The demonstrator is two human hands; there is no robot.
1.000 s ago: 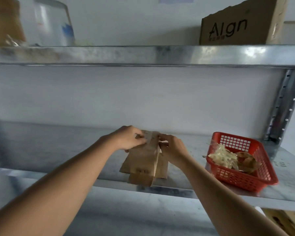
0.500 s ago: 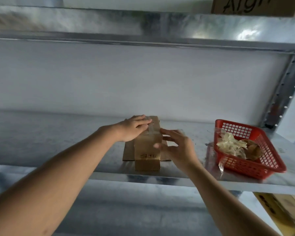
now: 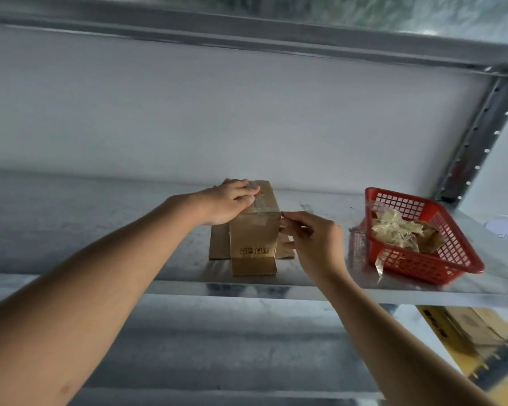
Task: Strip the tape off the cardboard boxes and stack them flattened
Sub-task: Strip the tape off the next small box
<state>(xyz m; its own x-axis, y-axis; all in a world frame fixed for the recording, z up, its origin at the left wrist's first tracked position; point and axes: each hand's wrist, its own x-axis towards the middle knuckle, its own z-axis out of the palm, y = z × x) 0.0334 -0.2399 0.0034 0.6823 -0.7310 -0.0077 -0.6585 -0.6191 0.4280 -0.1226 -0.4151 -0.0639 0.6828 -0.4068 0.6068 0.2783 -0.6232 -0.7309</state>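
While peeled tape fills the red plastic basket, the left hand presses flat-fingered on the small brown cardboard box, whose clear tape remains just beyond the right hand's pinching fingertips.

Left hand flat, fingers extended; right hand fingertips pinched.

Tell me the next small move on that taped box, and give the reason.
Probably peel the tape back along the top of the cardboard box. The left hand rests on the box top, steadying it, while the right hand pinches at its upper right edge, seemingly at a tape end. Stripped tape already sits in the red basket.
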